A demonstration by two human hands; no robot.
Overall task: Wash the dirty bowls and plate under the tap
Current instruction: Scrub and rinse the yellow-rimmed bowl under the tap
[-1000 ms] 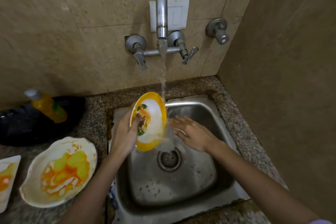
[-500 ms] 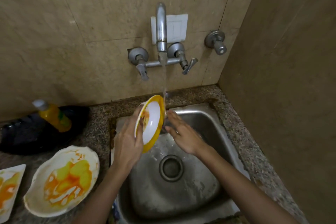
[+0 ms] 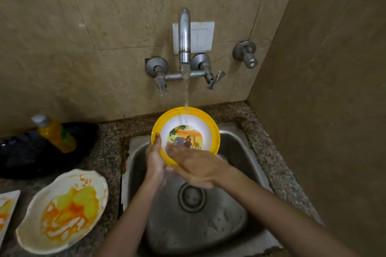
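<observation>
A yellow-rimmed bowl (image 3: 205,124) with an animal picture inside faces me over the steel sink (image 3: 240,183). Water from the tap (image 3: 184,35) runs onto its upper inside. My left hand (image 3: 154,162) grips the bowl's left rim, thumb on the edge. My right hand (image 3: 196,166) lies with flat fingers across the bowl's lower inside. On the counter at the left sits a white wavy-edged bowl (image 3: 62,210) smeared with orange and yellow sauce. A stained white plate (image 3: 6,210) shows partly at the left edge.
A yellow dish-soap bottle (image 3: 56,133) lies on a black pan (image 3: 25,152) at the back left. Tiled walls close the back and right. A granite counter (image 3: 108,152) surrounds the sink, and the drain (image 3: 191,197) is open below my hands.
The bowl has turned from edge-on to face me under the stream. My right hand has moved from beside the bowl onto its inside. The view has shifted down.
</observation>
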